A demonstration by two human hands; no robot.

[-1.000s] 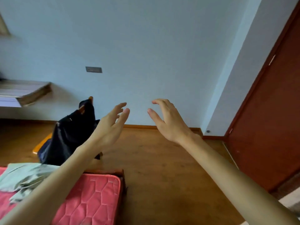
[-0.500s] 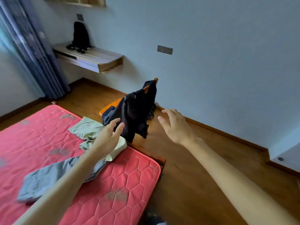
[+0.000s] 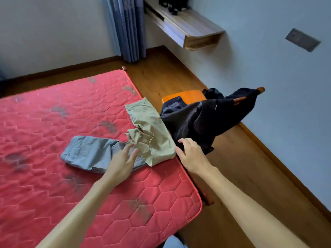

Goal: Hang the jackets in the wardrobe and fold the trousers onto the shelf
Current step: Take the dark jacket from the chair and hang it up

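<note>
Khaki trousers [image 3: 148, 129] lie crumpled at the right edge of the red mattress [image 3: 53, 140]. Grey-blue trousers [image 3: 89, 153] lie to their left, partly under them. A dark jacket [image 3: 206, 117] hangs over an orange wooden chair [image 3: 184, 95] beside the bed. My left hand [image 3: 123, 161] hovers open over the grey-blue trousers, its fingertips close to the khaki pair. Open too, my right hand [image 3: 191, 154] is at the mattress edge between the khaki trousers and the jacket, holding nothing.
A wall-mounted wooden shelf [image 3: 189, 27] with a dark bag [image 3: 173, 4] on it is at the top. Blue curtains [image 3: 127, 27] hang in the corner. Wooden floor [image 3: 241, 167] runs between bed and wall.
The view has swung left and down from the wall and door to the bed. Both hands have dropped from mid-air to just over the trousers, still open.
</note>
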